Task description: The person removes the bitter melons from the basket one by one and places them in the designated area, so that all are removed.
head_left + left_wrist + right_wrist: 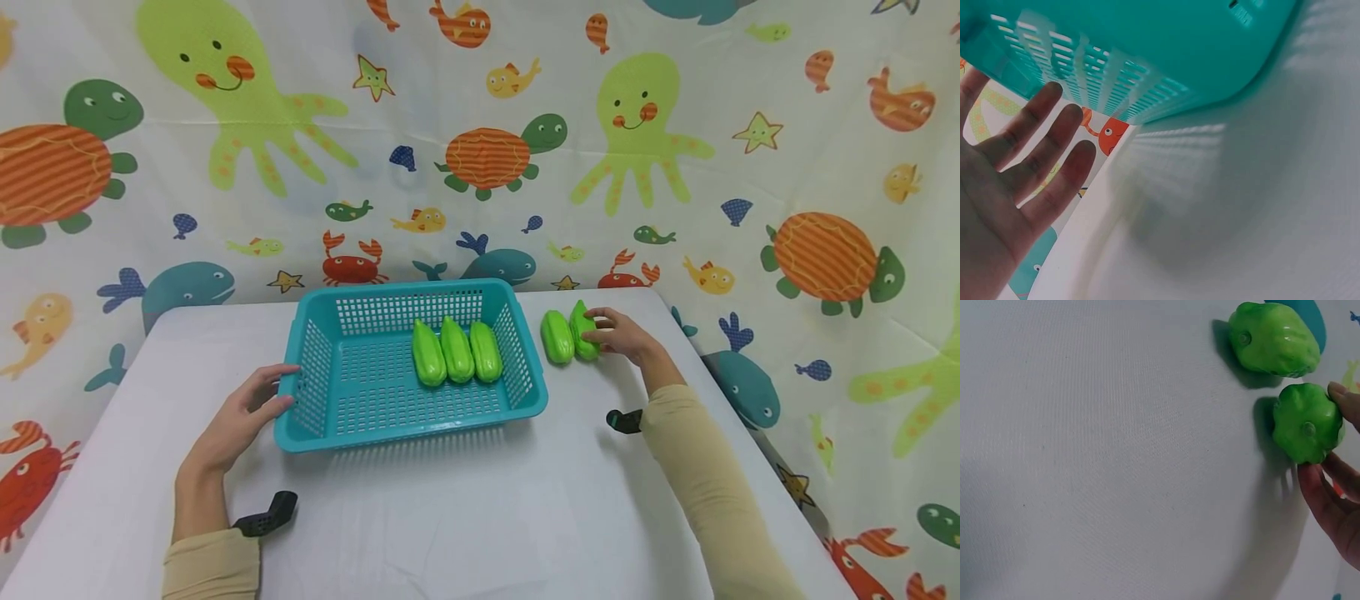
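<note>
A teal plastic basket (411, 429) stands on the white table, with three green bitter melons (457, 350) side by side in its right half. My left hand (243, 417) is at the basket's left rim. Its fingers stretch out along the outer wall in the left wrist view; whether they touch it cannot be told. Right of the basket, my right hand (618, 335) pinches a bitter melon (1307, 425) between thumb and fingers. Another bitter melon (557, 337) lies just to its left, between it and the basket.
The white table (450, 525) reaches back to a curtain (420, 158) printed with sea animals. Black wrist cameras (270, 515) are strapped at both wrists. The basket's raised rim stands between the melons inside and those on the table.
</note>
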{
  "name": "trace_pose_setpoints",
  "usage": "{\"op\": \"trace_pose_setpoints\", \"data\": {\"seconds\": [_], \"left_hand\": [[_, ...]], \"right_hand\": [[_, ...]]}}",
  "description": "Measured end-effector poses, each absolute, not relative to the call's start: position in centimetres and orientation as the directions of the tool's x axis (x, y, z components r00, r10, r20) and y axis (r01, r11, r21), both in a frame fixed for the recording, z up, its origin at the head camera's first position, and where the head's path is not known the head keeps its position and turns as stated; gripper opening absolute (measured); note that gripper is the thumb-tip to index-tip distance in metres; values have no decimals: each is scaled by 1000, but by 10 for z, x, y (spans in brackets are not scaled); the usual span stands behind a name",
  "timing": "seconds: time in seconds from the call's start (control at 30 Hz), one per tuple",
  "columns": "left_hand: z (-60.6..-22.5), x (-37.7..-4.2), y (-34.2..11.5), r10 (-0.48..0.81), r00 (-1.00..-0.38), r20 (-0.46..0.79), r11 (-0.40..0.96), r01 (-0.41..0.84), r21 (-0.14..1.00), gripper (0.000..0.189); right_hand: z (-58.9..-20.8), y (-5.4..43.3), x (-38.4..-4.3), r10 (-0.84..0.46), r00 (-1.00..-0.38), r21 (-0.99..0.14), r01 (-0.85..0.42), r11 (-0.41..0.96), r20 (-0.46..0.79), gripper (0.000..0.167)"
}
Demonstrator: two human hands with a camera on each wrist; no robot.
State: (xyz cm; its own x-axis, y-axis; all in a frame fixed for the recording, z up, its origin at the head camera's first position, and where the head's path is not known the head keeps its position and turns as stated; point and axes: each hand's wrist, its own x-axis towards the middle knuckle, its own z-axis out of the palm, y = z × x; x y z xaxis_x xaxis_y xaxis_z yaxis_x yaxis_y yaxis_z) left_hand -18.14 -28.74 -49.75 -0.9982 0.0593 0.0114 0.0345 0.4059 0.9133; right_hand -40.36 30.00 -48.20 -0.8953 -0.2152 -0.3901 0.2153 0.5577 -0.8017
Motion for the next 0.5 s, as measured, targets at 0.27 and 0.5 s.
{"op": "trace_pose_setpoints", "data": {"seconds": [0.27, 0.5], "left_hand": [[-499, -182, -289, 64, -998, 8, 401, 33, 916, 54], [-499, -182, -289, 66, -998, 24, 396, 48, 917, 53]], "right_hand": [[-485, 300, -401, -224, -899, -807, 199, 556, -376, 61], [-480, 301, -394, -242, -893, -816, 201, 542, -381, 65]]}}
